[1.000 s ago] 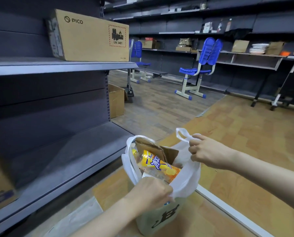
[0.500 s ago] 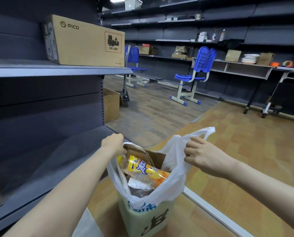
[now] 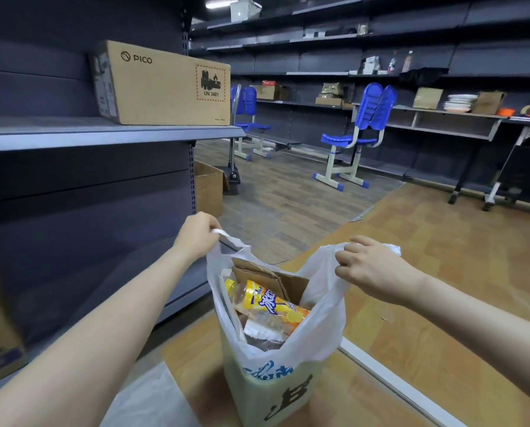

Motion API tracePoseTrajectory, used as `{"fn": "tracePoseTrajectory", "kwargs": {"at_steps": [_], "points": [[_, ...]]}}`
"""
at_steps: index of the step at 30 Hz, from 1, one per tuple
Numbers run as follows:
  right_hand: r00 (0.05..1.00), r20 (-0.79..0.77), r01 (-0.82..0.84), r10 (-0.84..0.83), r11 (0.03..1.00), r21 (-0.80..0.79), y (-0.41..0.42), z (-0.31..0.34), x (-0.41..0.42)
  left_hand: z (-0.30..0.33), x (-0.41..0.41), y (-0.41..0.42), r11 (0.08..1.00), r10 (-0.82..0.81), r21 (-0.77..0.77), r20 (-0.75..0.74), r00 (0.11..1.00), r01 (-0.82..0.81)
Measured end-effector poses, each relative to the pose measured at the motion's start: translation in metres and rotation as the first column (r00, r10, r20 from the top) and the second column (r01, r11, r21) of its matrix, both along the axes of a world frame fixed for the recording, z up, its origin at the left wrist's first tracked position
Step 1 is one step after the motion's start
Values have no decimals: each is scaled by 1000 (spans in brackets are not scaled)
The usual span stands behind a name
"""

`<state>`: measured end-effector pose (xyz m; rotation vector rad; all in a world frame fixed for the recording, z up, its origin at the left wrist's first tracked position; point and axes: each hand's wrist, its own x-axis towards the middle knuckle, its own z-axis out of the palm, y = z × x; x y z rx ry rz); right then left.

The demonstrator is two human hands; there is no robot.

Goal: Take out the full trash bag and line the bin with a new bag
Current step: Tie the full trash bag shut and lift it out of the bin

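**Full bag held by both handles above the bin**

The white trash bag (image 3: 316,328) sits in the pale bin (image 3: 276,392), which stands on the wooden floor (image 3: 442,272) beside the dark shelving. The bag's lower part hangs over the bin's rim, blue print showing there, and its two handles are drawn up and apart. The left hand (image 3: 197,237) has its fingers curled round the left handle (image 3: 223,234), and the right hand (image 3: 371,269) pinches the right handle (image 3: 393,249) in curled fingers.

The bag's mouth is wide open. Inside lies a plastic bottle (image 3: 267,303) with a yellow cap and an orange and yellow label, tilted with its cap toward the left. Behind it stands folded brown cardboard (image 3: 267,274), and below the bottle sits crumpled clear and white packaging (image 3: 262,331).

A flat piece of thin whitish plastic (image 3: 146,399) lies on the floor just left of the bin. On the shelf (image 3: 72,134) above rests a cardboard box (image 3: 165,84) printed PICO. An open carton (image 3: 208,189) stands on the floor past the shelving's end.
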<state>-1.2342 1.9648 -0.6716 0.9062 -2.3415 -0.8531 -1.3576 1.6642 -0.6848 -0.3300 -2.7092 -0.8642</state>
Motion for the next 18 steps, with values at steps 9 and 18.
{"fn": "tracePoseTrajectory", "kwargs": {"at_steps": [9,18], "points": [[992,-113,-72,52,981,-180,-8,26,-7,17,4,3,885,79,462,-34,996,-54],[987,-117,-127,113,983,-129,-18,9,-8,24,12,1,822,81,567,-22,996,-54]]}}
